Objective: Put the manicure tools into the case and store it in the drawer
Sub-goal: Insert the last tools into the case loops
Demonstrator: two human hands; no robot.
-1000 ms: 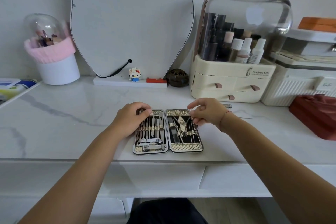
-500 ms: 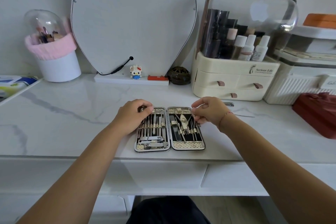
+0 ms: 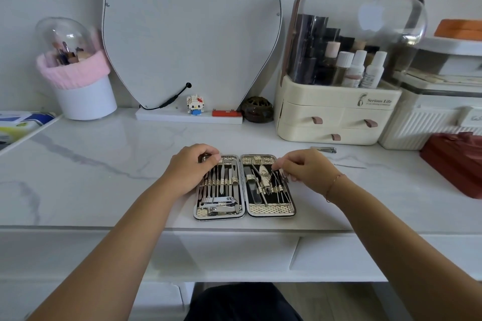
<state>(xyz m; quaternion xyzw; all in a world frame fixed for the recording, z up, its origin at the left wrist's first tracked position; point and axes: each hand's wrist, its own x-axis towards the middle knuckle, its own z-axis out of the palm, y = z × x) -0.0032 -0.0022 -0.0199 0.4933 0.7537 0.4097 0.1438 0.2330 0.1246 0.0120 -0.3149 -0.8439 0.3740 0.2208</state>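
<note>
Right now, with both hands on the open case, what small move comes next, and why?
Probably reach the right hand back for the nail clipper lying loose on the tabletop behind it: the case lies open and flat, so that tool likely goes in before closing.

The manicure case [image 3: 244, 187] lies open and flat near the front edge of the counter [image 3: 104, 164], its two gold-rimmed, black-lined halves side by side. Slim steel tools stand in elastic loops in both halves, with nail clippers [image 3: 220, 205] lying crosswise at the near end of the left half. One more nail clipper [image 3: 323, 149] lies loose on the counter behind and to the right of the case, just before the cream drawer organiser [image 3: 336, 122], whose three drawers are closed.
</note>
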